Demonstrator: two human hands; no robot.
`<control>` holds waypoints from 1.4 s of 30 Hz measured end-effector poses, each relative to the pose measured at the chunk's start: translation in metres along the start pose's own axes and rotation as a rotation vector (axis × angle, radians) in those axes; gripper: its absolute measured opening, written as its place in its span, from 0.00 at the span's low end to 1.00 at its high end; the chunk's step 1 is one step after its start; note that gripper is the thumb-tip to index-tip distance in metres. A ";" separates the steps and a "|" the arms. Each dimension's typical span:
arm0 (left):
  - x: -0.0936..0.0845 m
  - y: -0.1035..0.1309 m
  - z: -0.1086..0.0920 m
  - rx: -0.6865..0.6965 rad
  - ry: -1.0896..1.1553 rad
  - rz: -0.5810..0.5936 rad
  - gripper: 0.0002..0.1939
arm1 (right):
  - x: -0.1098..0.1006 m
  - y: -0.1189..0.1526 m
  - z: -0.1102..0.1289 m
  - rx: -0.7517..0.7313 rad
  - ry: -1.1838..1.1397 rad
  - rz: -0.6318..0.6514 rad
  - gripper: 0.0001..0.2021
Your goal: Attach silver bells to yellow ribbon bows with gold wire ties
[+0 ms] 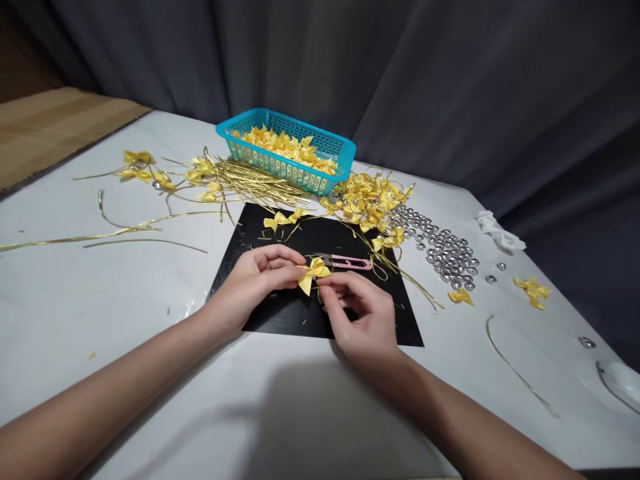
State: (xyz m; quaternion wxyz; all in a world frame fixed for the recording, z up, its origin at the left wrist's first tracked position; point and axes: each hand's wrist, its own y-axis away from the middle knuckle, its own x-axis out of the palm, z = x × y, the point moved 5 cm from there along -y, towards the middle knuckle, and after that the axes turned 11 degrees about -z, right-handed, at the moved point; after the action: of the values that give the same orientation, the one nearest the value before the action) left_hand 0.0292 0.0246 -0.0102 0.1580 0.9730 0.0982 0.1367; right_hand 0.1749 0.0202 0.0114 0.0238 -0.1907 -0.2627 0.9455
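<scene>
Over the black mat point(280, 320), my left hand point(265, 277) pinches a yellow ribbon bow point(315, 270) by its left side. My right hand point(363, 310) is closed at the bow's lower right, thumb and forefinger together near a thin gold cord point(321, 293); how firmly it grips the cord is hard to see. Just behind the bow lies a pair of pink-handled thread snips point(353, 263), its blades partly hidden. Two more yellow bows point(283, 219) rest at the mat's far edge.
A turquoise basket point(345, 157) of yellow bows stands at the back, with a bundle of gold cords point(255, 181) before it. To the right are a heap of corded bows point(373, 197) and many silver beads point(453, 257). Loose cords point(125, 230) lie left.
</scene>
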 end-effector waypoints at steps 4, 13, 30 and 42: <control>-0.001 -0.001 0.002 -0.006 -0.008 0.015 0.06 | 0.001 0.001 -0.001 0.023 -0.005 0.001 0.05; 0.000 -0.001 -0.001 0.046 -0.079 -0.023 0.12 | 0.002 0.001 -0.001 0.024 0.008 0.003 0.05; -0.002 0.000 -0.001 0.025 -0.086 -0.084 0.10 | 0.005 0.002 -0.005 0.105 -0.031 0.055 0.04; -0.001 0.001 -0.004 0.078 -0.142 -0.054 0.08 | 0.006 0.003 -0.007 0.086 -0.031 0.080 0.04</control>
State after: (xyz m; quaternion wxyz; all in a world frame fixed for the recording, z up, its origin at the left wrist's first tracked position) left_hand 0.0276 0.0244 -0.0060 0.1300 0.9826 0.1184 0.0591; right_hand 0.1722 0.0217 0.0025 -0.0101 -0.1853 -0.2142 0.9590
